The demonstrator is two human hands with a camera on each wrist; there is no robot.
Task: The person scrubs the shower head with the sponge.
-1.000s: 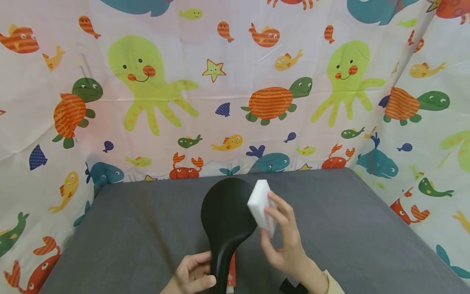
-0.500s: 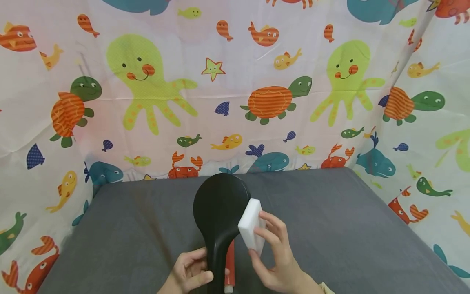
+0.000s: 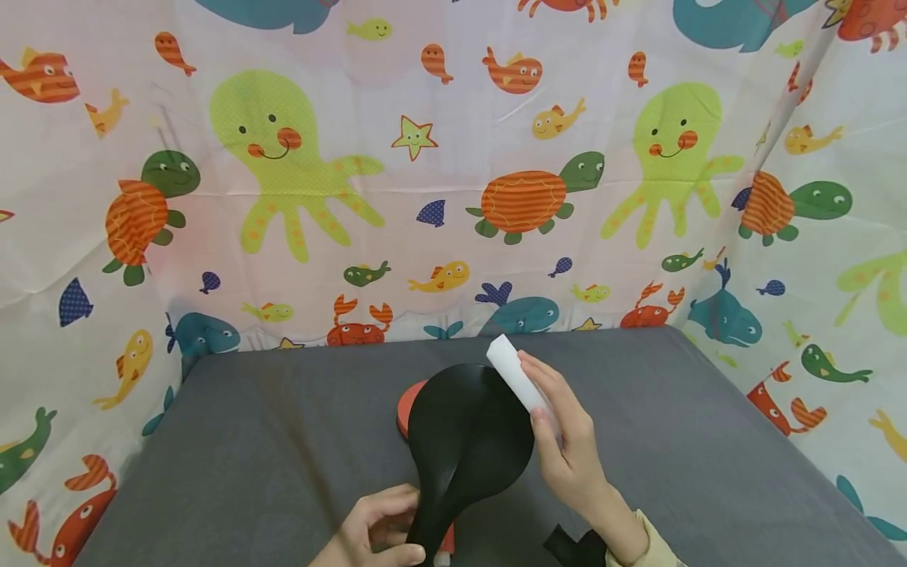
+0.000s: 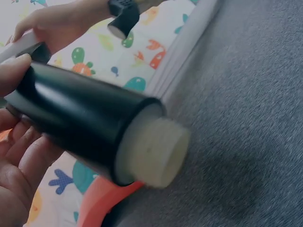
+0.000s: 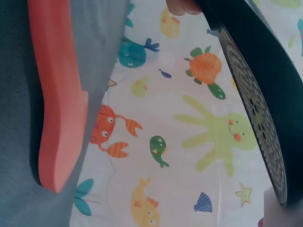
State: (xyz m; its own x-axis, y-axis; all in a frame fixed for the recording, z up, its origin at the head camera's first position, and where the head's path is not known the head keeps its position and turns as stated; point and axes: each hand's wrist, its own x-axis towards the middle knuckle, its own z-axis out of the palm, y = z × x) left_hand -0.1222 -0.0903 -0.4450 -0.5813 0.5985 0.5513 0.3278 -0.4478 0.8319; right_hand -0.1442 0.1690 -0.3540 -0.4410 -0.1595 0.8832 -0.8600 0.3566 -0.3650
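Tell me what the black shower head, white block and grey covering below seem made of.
Black shower head: probably plastic, satin, given soft highlights on its smooth surface. White block: perhaps foam, matte, evenly white without shine; the look leaves it open. Grey covering: likely cloth, dull, from its fine grain close up.

Black shower head (image 3: 471,441) leans right now, so a round red thing (image 3: 407,408) pokes out behind its left side. White block (image 3: 516,372) has moved up too.
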